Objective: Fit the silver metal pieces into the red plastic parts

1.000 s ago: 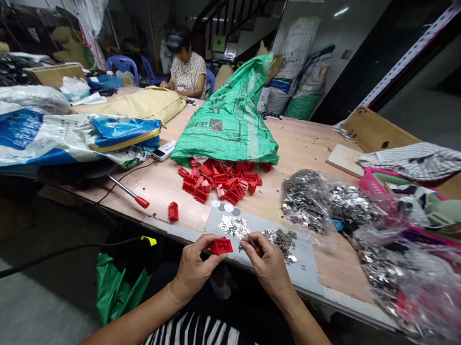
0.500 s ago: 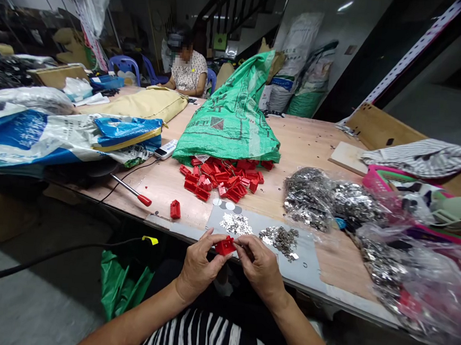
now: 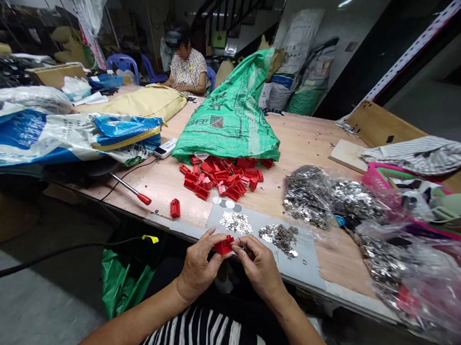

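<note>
Between thumb and fingers my left hand (image 3: pixel 200 263) grips a red plastic part (image 3: pixel 223 245) just in front of the table's near edge. My right hand (image 3: pixel 258 264) is closed in a pinch at that part's right side; what small piece it holds is too small to make out. Beyond the hands, on a grey sheet (image 3: pixel 307 253), lie a pile of shiny small metal pieces (image 3: pixel 235 223) and a darker pile of metal pieces (image 3: pixel 279 238). One single red part (image 3: pixel 175 208) lies to the left. A heap of red parts (image 3: pixel 224 177) spills from a green woven sack (image 3: pixel 230 124).
Clear plastic bags of metal pieces (image 3: pixel 310 195) and a pink basket (image 3: pixel 377 176) stand on the right. At left are a blue-and-white sack (image 3: pixel 58 135), a red-handled lever (image 3: pixel 143 198) and a small white device (image 3: pixel 166 149). A person (image 3: pixel 187 68) sits across the table.
My right fingers have drawn slightly away from the red part, and the part has turned a little in my left hand. The piles and sacks stay as they were.
</note>
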A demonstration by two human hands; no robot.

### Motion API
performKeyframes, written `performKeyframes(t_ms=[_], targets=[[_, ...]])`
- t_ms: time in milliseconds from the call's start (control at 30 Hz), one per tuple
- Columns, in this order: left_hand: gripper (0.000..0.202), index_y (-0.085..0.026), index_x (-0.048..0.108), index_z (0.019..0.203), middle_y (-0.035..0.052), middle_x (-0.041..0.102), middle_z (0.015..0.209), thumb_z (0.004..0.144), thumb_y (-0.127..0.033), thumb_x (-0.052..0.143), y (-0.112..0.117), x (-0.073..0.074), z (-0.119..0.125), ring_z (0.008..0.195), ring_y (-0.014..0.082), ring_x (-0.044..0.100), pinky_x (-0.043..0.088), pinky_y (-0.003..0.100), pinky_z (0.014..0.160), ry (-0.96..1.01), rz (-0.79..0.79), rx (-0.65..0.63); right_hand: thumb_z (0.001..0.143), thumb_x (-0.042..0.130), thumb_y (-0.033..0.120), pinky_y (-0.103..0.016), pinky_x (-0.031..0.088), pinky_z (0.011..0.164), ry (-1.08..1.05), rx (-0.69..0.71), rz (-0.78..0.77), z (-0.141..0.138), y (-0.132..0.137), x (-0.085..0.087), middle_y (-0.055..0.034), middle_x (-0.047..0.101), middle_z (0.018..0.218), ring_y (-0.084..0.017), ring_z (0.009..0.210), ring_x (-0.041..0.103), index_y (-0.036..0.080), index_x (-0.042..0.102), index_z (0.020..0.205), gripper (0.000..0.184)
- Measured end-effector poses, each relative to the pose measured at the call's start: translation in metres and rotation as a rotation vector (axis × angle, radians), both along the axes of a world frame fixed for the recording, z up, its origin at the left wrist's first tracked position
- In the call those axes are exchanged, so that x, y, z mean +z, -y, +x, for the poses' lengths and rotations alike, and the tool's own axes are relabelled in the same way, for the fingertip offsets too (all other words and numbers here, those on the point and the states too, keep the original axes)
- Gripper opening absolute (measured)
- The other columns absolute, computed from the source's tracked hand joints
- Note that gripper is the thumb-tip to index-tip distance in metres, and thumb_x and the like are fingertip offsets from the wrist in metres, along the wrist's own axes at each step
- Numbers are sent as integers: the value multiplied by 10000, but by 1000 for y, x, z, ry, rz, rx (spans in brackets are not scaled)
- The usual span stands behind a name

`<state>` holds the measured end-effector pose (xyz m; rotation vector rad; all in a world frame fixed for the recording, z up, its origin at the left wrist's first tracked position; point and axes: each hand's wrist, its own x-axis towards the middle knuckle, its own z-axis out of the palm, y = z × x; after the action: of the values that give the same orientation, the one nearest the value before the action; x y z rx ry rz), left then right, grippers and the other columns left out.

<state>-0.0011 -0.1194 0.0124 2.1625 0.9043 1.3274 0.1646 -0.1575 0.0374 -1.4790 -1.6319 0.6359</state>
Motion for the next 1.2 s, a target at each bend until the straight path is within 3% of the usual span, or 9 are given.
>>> performKeyframes(t_ms=[100, 233, 567, 700, 900, 1200], targets=[[322, -225, 571, 1145, 35, 719, 1059, 828, -191, 616, 0, -3, -2, 1139, 240, 608, 530, 404, 963, -19, -39, 20, 925, 469, 374, -270, 426, 668, -100, 53, -99, 8, -1, -1, -32, 591, 780, -170, 730, 548, 196, 635, 822, 264], [310, -230, 572, 1144, 31, 717, 1063, 837, -198, 603, 2, -3, -3, 1136, 236, 610, 518, 409, 979, -25, -49, 8, 876, 541, 414, -254, 416, 637, -244, -36, -186, 18, -2, -10, -17, 593, 828, -143, 689, 508, 189, 617, 924, 243], [340, -221, 544, 1160, 42, 715, 1032, 838, -114, 555, 10, -1, -4, 996, 190, 673, 487, 408, 1009, -42, -2, -211, 799, 652, 396, -238, 410, 633, -523, 139, -335, 8, 3, -27, 40, 485, 743, -119, 689, 474, 204, 447, 838, 284], [335, -213, 560, 1134, 50, 716, 1008, 820, -97, 567, 14, -6, -3, 997, 196, 667, 493, 398, 989, -54, -51, -221, 791, 661, 435, -226, 383, 595, -551, 157, -358, 9, 8, -35, 48, 460, 719, -108, 653, 453, 201, 431, 811, 328], [299, -224, 608, 1091, 44, 715, 1052, 801, -157, 632, 14, -7, -3, 1037, 204, 652, 513, 359, 945, 9, -268, -238, 777, 680, 462, -194, 327, 505, -727, 163, -502, 10, 14, -25, 5, 541, 892, -69, 580, 461, 219, 431, 1033, 432], [289, -217, 608, 1110, 63, 717, 1041, 823, -189, 623, 15, -6, -11, 1065, 211, 639, 505, 357, 953, 87, -282, -342, 670, 758, 465, -183, 175, 437, -867, 195, -663, 13, 18, -16, 55, 489, 710, -51, 491, 337, 210, 490, 1009, 502]])
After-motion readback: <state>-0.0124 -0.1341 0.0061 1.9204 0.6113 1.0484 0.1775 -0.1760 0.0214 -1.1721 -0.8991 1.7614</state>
